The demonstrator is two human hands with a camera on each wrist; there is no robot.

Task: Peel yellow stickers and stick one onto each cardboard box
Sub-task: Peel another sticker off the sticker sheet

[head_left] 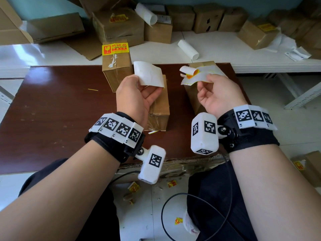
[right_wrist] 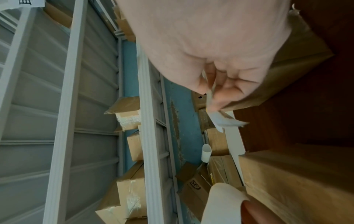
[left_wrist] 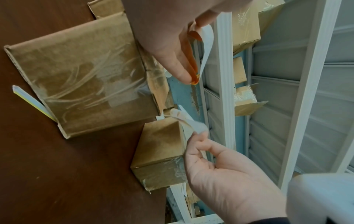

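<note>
The left grip [head_left: 137, 91] pinches a peeled sticker [head_left: 149, 75], the right grip [head_left: 215, 94] its curled backing strip [head_left: 192, 75] — thin, limp, tacky; hold edges only — above unlabelled cardboard boxes [head_left: 159, 108].

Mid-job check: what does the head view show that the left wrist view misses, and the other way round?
Only the head view: the box at the table's far edge already bearing a yellow sticker, peeled scraps on the floor, and both wrist rigs.
Only the left wrist view: the white shelf frame beyond the table.
Both: the left hand pinching a white sheet, the right hand pinching a curled strip, and two unlabelled boxes below them.
</note>
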